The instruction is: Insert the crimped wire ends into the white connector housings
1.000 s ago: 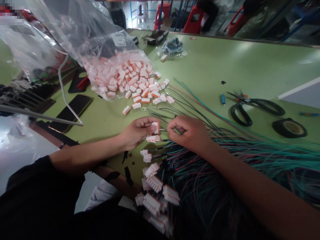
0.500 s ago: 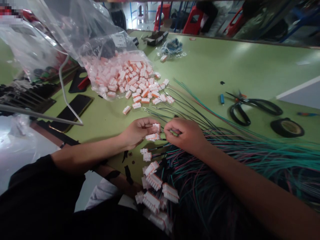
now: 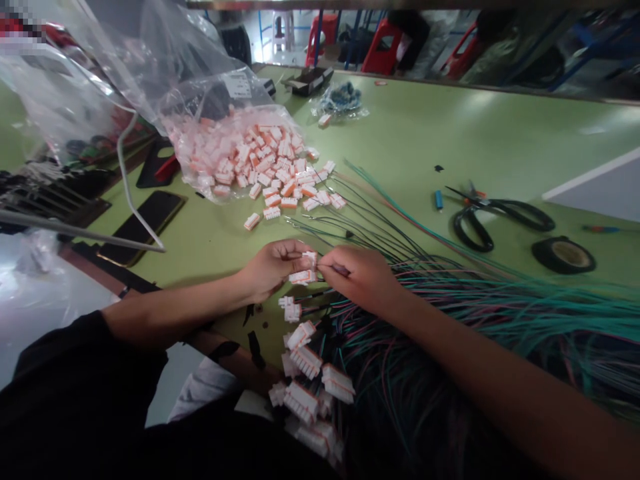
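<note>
Between the thumb and fingers of my left hand (image 3: 274,268) is a small white and orange connector housing (image 3: 309,259). A second connector (image 3: 301,277) sits just below it, against the fingers. My right hand (image 3: 361,275) pinches a thin wire (image 3: 326,265) right beside the held housing; whether its tip is inside the housing is too small to tell. Below my hands hang several wired white connectors (image 3: 305,360). A thick bundle of green, pink and black wires (image 3: 480,293) runs to the right beneath my right forearm.
A clear bag (image 3: 200,113) spills loose connectors (image 3: 270,160) onto the green table (image 3: 400,127). Black-handled scissors (image 3: 500,213), black tape (image 3: 564,255) and a blue piece (image 3: 439,200) lie right. A phone (image 3: 143,228) and a bent white rod (image 3: 125,160) are left.
My right hand has moved slightly left and closer to the connector housing, bringing the pinched wire up to it. My left hand stays nearly in place. The whole view has shifted slightly.
</note>
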Available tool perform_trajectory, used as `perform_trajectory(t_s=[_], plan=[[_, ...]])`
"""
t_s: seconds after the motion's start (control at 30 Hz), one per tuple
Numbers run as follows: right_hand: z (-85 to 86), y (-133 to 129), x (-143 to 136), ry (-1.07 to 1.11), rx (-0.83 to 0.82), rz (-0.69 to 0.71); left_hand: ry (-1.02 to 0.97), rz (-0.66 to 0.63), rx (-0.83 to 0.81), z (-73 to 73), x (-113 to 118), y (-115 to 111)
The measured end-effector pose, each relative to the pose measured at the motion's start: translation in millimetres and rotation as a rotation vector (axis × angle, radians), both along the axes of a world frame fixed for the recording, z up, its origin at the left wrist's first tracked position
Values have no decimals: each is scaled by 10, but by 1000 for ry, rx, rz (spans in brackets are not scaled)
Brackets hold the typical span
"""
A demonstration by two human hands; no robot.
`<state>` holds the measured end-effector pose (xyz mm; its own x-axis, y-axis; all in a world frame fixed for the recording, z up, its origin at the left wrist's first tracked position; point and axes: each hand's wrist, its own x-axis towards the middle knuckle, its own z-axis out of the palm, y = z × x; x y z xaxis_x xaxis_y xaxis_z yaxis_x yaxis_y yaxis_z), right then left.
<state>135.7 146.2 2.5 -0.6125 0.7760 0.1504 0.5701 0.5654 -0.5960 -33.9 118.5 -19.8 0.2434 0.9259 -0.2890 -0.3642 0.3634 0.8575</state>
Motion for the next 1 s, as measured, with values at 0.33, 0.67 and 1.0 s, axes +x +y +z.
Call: perform_trajectory(t_s=[0.33,0.67,1.0], plan=[[59,351,98,-640,204,-191,111,-329,146,105,-32,-46],[-39,498,219,-60,63,-409,26,-210,41,33,-13,-30],[353,-47,-11,263,-28,106,-46,-145,25,10,-35,24]])
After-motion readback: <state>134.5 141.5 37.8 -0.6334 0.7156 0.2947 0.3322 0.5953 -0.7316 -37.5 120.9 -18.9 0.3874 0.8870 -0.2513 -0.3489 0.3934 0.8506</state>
